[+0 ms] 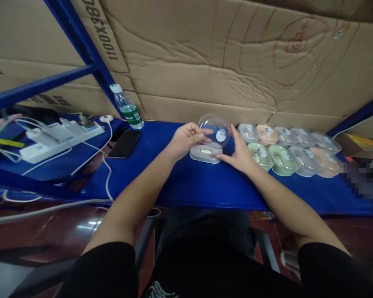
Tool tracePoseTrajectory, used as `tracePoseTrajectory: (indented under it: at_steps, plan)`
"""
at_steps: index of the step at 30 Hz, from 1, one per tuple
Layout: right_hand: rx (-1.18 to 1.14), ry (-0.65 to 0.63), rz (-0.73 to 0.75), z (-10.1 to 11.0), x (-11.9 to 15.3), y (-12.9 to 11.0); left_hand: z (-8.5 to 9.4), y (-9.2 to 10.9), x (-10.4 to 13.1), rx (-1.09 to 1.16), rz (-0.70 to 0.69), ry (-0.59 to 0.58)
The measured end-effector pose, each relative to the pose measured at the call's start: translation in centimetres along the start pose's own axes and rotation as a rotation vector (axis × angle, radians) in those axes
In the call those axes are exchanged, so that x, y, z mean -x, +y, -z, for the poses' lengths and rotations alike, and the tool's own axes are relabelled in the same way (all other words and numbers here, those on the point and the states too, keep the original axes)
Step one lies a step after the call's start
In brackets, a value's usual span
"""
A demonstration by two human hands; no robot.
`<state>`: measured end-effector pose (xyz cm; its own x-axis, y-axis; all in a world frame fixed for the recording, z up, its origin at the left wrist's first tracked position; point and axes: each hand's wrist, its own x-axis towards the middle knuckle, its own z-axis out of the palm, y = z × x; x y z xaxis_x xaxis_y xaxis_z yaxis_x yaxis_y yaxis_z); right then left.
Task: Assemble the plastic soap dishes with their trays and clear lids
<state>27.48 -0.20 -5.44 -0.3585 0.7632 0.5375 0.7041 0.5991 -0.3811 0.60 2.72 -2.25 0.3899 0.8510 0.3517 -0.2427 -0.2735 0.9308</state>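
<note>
A grey container [202, 154] with a pale oblong piece on it rests on the blue surface in front of me. Above it a clear plastic lid [211, 121] with a round white sticker is tilted up, its lower part over the container. My left hand [188, 141] is at the lid's left side, thumb and fingers closed near its edge; some fingers show through the clear plastic. My right hand [240, 152] holds the right side, fingers at the lid's edge and thumb beside the container.
Lidded grey, green and peach containers [284, 159] stand in two rows at the right. At the left are a water bottle [131, 111], a black phone [124, 144] and a white power strip [59, 138] with cables. Cardboard [186, 54] stands behind the blue table [186, 186].
</note>
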Motion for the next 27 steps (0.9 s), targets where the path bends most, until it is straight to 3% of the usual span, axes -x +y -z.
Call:
tracePoseTrajectory:
  at_steps: [3,5,11,16,20,27]
  plan:
    - [-0.023,0.07,0.004,-0.1,0.0,0.5,-0.6,-0.1,0.1,0.044,0.08,-0.018]
    - [0.002,0.076,-0.003,-0.1,0.1,0.6,-0.2,-0.2,-0.2,-0.064,0.113,0.027]
    - [0.108,-0.059,-0.094,-0.4,0.2,0.0,0.8,0.5,-0.2,-0.927,0.106,0.126]
    - [0.219,-0.233,-0.161,-0.5,0.2,-0.6,1.1,0.4,0.1,-1.333,0.308,-0.06]
    - [0.224,-0.301,-0.177,-0.4,0.2,-0.6,1.8,0.0,-0.1,-1.351,0.421,-0.216]
    - [0.201,-0.35,-0.171,-0.2,0.2,-0.3,2.9,-0.7,-0.8,-1.152,0.472,-0.285]
